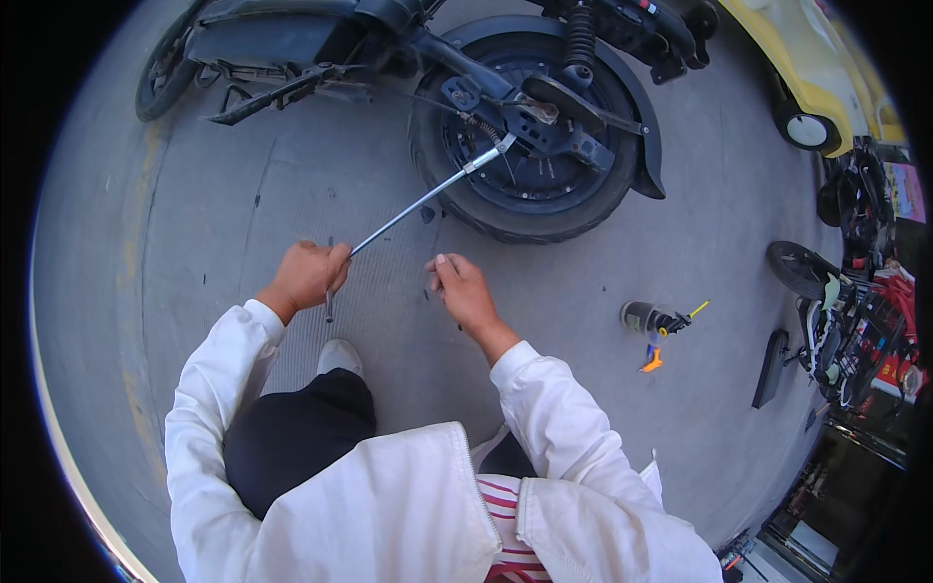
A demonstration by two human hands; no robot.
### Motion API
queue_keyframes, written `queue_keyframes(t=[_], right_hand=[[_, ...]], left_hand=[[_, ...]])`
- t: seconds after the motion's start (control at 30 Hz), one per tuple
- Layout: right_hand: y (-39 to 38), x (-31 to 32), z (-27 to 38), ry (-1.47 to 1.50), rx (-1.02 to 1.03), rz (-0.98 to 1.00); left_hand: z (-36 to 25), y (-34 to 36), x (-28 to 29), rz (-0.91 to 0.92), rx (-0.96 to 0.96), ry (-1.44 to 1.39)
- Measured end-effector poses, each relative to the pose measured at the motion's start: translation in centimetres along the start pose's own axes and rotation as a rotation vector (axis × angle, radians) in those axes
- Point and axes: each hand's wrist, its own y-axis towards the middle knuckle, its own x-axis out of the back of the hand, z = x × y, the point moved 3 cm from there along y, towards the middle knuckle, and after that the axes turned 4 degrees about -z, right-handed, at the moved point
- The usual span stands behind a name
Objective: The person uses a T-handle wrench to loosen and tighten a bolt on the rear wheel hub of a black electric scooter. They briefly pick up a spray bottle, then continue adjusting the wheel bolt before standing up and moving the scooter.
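Observation:
My left hand grips the crossbar end of a long silver T-handle wrench. The wrench slants up to the hub area of the scooter's rear wheel, where its far end meets the dark swingarm. My right hand hangs just right of the wrench handle, below the tyre, fingers loosely curled and apart with nothing visible in them. The black scooter stretches across the upper view, with a coil shock above the wheel.
On the concrete, right of my hand, stands a spray can with a yellow straw and orange-handled piece. A yellow vehicle and other two-wheelers line the right side. My shoe is below my left hand.

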Motion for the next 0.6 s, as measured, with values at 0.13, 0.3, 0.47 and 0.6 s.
queue_keyframes(t=[0.13,0.3,0.47,0.6], right_hand=[[0.0,0.3,-0.7,0.022,-0.010,-0.004],[0.2,0.0,-0.4,0.029,-0.011,0.003],[0.3,-0.1,-0.5,0.011,-0.020,-0.006],[0.3,-0.5,-0.8,0.031,-0.023,0.005]], left_hand=[[-1.1,0.2,0.1,-0.011,0.019,-0.038],[-1.1,-0.4,-0.3,-0.041,0.061,-0.154],[-5.3,-1.0,-1.0,0.015,0.096,-0.341],[-9.8,-1.1,-0.6,0.222,0.133,-0.489]])
